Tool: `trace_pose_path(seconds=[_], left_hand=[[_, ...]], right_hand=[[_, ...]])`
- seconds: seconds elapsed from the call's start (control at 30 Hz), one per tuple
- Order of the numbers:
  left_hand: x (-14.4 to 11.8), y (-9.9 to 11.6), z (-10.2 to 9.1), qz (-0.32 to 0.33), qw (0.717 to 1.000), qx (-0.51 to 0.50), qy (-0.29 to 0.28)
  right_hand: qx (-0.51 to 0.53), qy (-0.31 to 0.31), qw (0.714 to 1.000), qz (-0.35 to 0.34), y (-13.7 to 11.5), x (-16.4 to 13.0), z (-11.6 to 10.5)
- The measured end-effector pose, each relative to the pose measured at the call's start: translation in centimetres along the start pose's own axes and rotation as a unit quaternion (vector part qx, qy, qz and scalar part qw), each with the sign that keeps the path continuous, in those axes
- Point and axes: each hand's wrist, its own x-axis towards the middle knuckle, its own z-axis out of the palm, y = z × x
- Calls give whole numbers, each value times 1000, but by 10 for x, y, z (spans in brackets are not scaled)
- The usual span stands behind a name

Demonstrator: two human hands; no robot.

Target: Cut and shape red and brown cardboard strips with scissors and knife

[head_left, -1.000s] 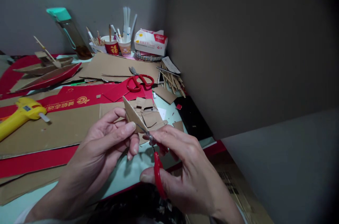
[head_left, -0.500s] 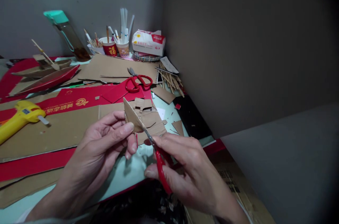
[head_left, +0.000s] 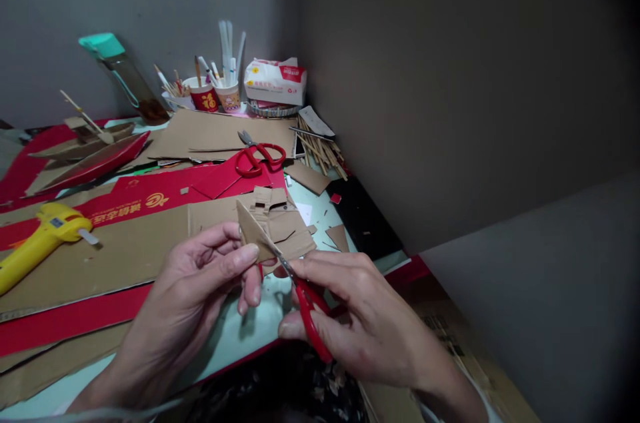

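Note:
Between the thumb and fingers of my left hand (head_left: 215, 276) is a small pointed piece of cardboard (head_left: 256, 234), its tip upward. My right hand (head_left: 355, 316) grips red-handled scissors (head_left: 311, 319), thumb and fingers on the handles. The blades meet the cardboard along its right edge; how far they are apart I cannot tell. Behind the held piece lie cut cardboard scraps (head_left: 285, 223) on the pale green tabletop. A second pair of red-handled scissors (head_left: 260, 156) rests on red card farther back.
A yellow glue gun (head_left: 47, 239) lies on a large cardboard sheet (head_left: 125, 249) at left. Cardboard boat shapes (head_left: 100, 159), a bottle (head_left: 125, 79), paper cups (head_left: 204, 99) and a tissue pack (head_left: 275, 83) stand behind. Wooden sticks (head_left: 323, 149) lie at right, near the wall.
Both hands, the cardboard piece and the scissors appear slightly farther right and lower. The camera view has shifted a little. Both grips are the same.

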Motion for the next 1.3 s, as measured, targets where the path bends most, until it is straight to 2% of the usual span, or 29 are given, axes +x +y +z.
trace_pose_path(seconds=[0.27, 0.4, 0.53, 0.8, 0.93, 1.07, 1.3], left_hand=[[2, 0, -4, -21, 1000, 0, -7], [0, 0, -5, -12, 1000, 16, -4], [-2, 0, -7, -9, 999, 45, -24], [1, -5, -8, -21, 1000, 13, -18], [1, -6, -8, -12, 999, 15, -28], [1, -4, -8, 0, 999, 32, -41], [1, -4, -9, -3, 998, 38, -43]], right_hand=[[28, -2, 999, -17, 4, 0, -1], [52, 5, 998, -22, 2, 1, 2], [30, 8, 1000, 3, -2, 4, 4], [45, 27, 998, -38, 8, 1, 3], [66, 8, 997, -25, 9, 3, 3], [51, 20, 998, -13, 7, 5, 3], [42, 15, 998, -36, 8, 2, 4]])
